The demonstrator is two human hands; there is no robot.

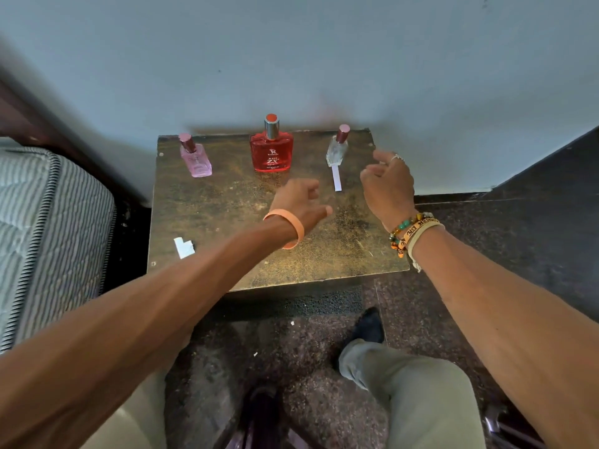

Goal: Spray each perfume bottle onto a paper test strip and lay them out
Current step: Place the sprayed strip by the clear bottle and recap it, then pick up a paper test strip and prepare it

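Note:
Three perfume bottles stand along the back of a small worn table (227, 222): a pink bottle (195, 157) at the left, a red bottle (271, 150) in the middle, a clear bottle (337, 147) at the right. A white paper strip (336, 178) lies flat just in front of the clear bottle. More white paper strips (183, 247) lie near the table's left front. My left hand (299, 202) hovers over the table's middle, fingers loosely curled, holding nothing. My right hand (387, 183) hangs to the right of the clear bottle, also loosely curled around nothing.
The table stands against a pale wall (291, 59). A striped mattress (48, 228) is at the left. Dark speckled floor (486, 238) lies to the right and front, where my legs and a shoe (366, 328) show.

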